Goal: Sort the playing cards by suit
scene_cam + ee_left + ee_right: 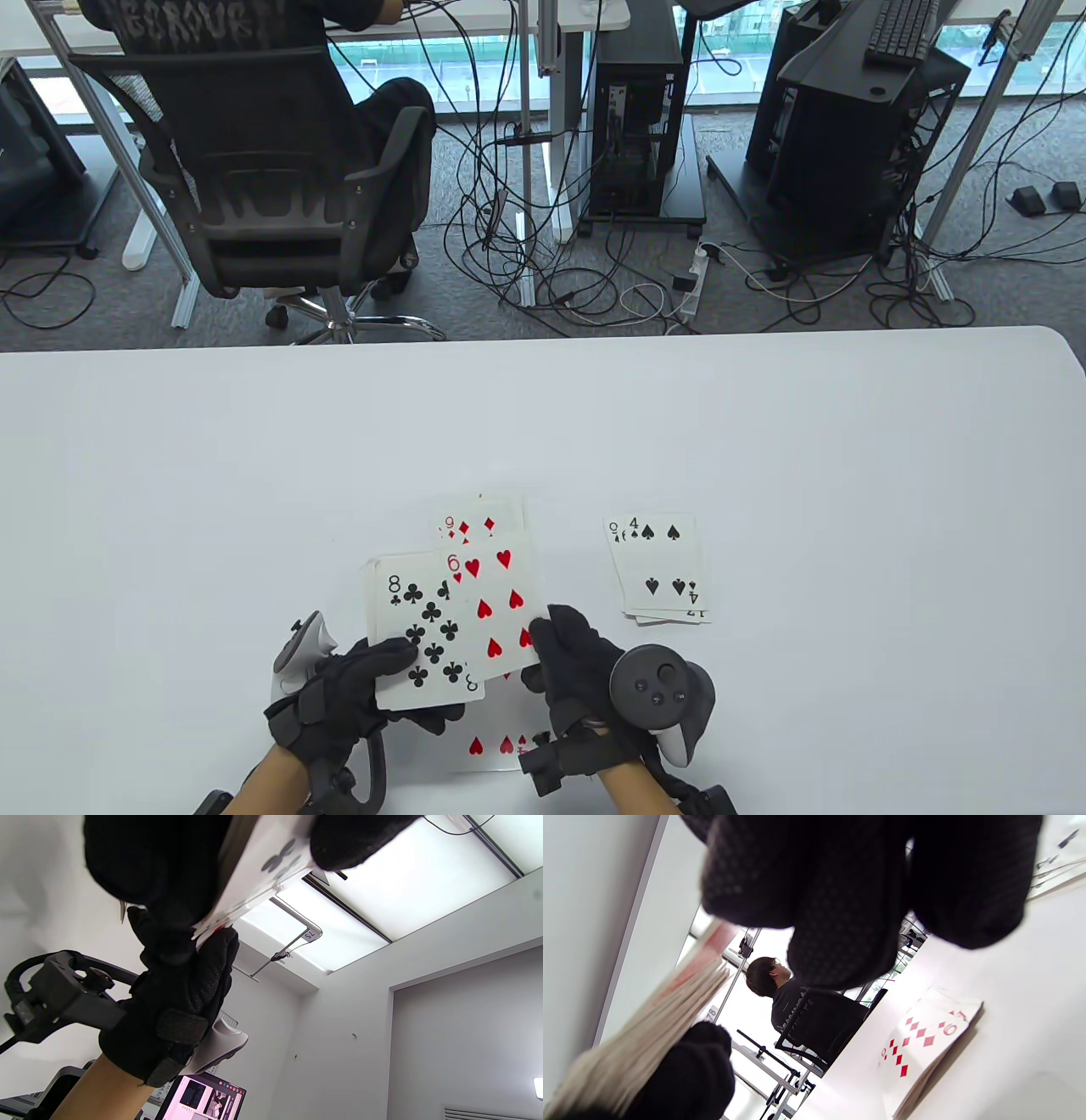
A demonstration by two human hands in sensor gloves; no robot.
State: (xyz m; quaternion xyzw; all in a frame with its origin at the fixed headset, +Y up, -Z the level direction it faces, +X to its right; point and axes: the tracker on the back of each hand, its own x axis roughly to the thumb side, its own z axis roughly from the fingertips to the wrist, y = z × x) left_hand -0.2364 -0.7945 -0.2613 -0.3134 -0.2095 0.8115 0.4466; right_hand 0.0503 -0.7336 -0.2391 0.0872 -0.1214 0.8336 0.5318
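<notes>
Near the front edge of the white table, the left hand holds a deck of cards off the surface, thumb curled over the face and fingers under it. The top card facing up is the eight of clubs. The left wrist view shows the stack's edge clamped between thumb and fingers.

Just right of it, the six of hearts overlaps the deck's right side, and the right hand touches that card's near right corner with its fingertips; from here I cannot tell whether it pinches the card or only presses it. Under both hands a pile of hearts lies flat at the table's front edge, only its red pips showing.

Behind the held cards, toward the middle of the table, lies a pile of diamonds with the nine on top; the right wrist view shows it resting flat.

Further right, well apart from the hands, sits a pile of spades, the four on top and slightly fanned.
</notes>
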